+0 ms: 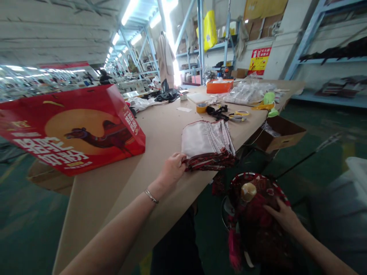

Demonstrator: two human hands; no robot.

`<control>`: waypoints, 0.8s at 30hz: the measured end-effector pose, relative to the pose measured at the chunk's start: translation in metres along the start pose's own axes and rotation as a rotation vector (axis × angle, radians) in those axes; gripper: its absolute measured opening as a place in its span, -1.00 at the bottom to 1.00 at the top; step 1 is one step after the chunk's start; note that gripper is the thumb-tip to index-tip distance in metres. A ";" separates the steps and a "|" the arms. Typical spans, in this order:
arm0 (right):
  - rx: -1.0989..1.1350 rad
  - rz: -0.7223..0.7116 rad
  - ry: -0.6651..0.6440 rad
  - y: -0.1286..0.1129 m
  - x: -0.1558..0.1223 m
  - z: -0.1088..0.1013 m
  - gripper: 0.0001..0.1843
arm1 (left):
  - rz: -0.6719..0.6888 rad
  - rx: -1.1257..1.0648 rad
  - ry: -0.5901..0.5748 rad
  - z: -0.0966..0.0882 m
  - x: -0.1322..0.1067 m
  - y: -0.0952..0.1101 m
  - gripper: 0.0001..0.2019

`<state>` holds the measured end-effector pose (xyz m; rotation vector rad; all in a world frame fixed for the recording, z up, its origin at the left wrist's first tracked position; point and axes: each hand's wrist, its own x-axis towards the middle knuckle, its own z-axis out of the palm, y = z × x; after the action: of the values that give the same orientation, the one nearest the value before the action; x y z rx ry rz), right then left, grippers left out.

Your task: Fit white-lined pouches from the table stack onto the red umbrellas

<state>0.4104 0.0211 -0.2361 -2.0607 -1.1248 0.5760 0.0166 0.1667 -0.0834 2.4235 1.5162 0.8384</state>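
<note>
My left hand point(172, 170) reaches across the brown table point(160, 133) and pinches the near edge of a stack of fabric pieces point(206, 143), pale lining up with dark red patterned trim. My right hand point(282, 217) rests, fingers curled, on a dark red patterned fabric item point(258, 217) with a pink tassel and a round beige knob, held below the table edge at my lap.
A large red carton with a camel picture point(71, 133) lies on the table's left. Farther back are tape rolls point(202, 108), black straps, scissors, plastic bags point(248, 91) and an orange box point(219, 86). An open cardboard box point(279, 133) sits right of the table. Shelves line the wall.
</note>
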 end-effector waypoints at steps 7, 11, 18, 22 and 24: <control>0.074 -0.317 0.093 -0.098 0.011 -0.036 -0.57 | 0.070 0.217 -0.101 -0.022 0.015 0.003 -0.71; 0.047 -0.873 -0.091 -0.225 -0.002 -0.040 -0.75 | 0.111 0.267 -0.170 -0.045 0.027 0.020 -0.71; -0.316 -1.236 -0.295 -0.338 -0.001 0.033 -0.75 | 0.128 0.189 -0.165 -0.065 0.036 0.036 -0.87; -0.566 -1.163 -0.291 -0.348 0.008 0.052 -0.74 | 0.091 -0.012 -0.125 -0.067 0.035 0.029 -0.87; -0.625 -1.137 -0.242 -0.346 0.014 0.051 -0.74 | 0.022 -0.092 -0.062 -0.068 0.031 0.028 -0.78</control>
<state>0.1985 0.1800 -0.0073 -1.3981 -2.5444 -0.1407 0.0120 0.1698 -0.0042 2.3813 1.4002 0.8107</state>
